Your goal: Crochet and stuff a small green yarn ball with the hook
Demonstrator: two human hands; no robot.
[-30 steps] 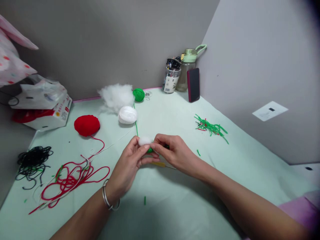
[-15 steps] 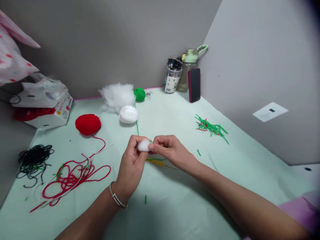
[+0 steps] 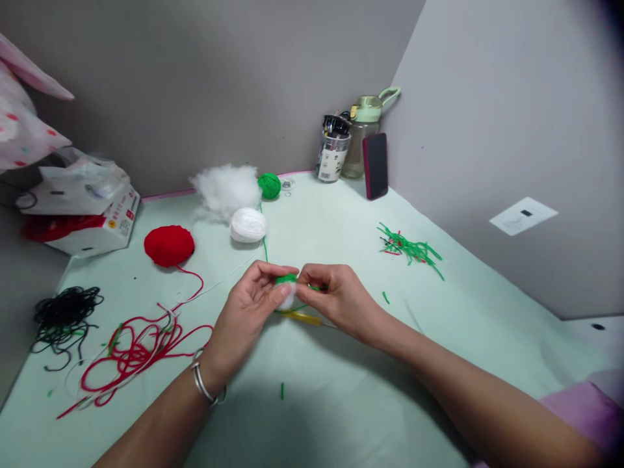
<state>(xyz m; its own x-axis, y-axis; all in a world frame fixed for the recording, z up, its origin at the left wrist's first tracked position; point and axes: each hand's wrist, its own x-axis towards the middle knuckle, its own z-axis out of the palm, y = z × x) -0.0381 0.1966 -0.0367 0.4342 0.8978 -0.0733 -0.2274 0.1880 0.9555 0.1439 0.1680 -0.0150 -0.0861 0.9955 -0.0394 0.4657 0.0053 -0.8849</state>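
Green-and-white piece (image 3: 291,297), partly hidden, is held in the fingers of the left hand (image 3: 248,304) above the tabletop (image 3: 341,403); the right hand's (image 3: 336,292) pinch at its edge (on what, I cannot tell).

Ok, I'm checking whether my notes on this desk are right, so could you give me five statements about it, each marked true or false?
1. The left hand holds a green and white piece. True.
2. The red ball of yarn lies to the right of the white ball. False: it lies to the left.
3. The phone stands upright, partly in front of the bottle. True.
4. The right hand grips the yellow-handled tool. False: the tool lies on the table; green yarn shows at that hand.
5. The black yarn is wound into a neat ball. False: it lies in a loose tangle.
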